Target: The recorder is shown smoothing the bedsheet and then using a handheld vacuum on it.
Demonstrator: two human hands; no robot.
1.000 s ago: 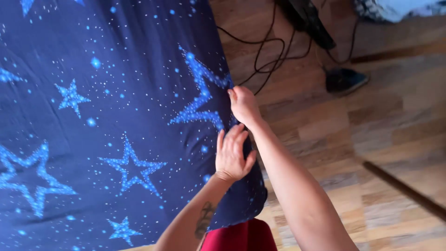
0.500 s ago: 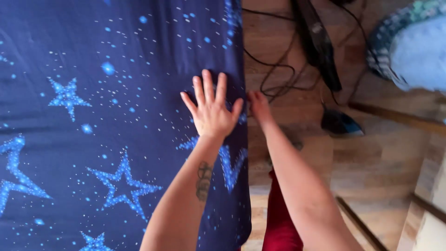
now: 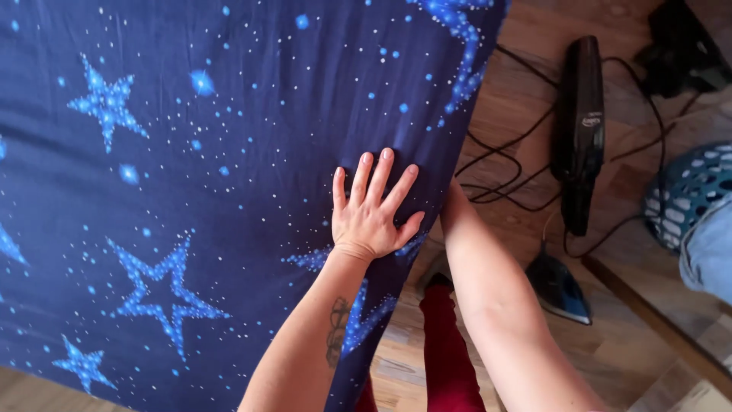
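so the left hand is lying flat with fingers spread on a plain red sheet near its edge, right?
Not quite: the head view shows the left hand lying flat, fingers spread, near the edge of a dark blue sheet printed with light blue stars, not a plain red one.

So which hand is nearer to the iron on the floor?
Right. The right forearm runs down beside the cloth's edge, its hand hidden under the cloth, closer to the iron. The left hand lies flat on the star-print cloth, farther away.
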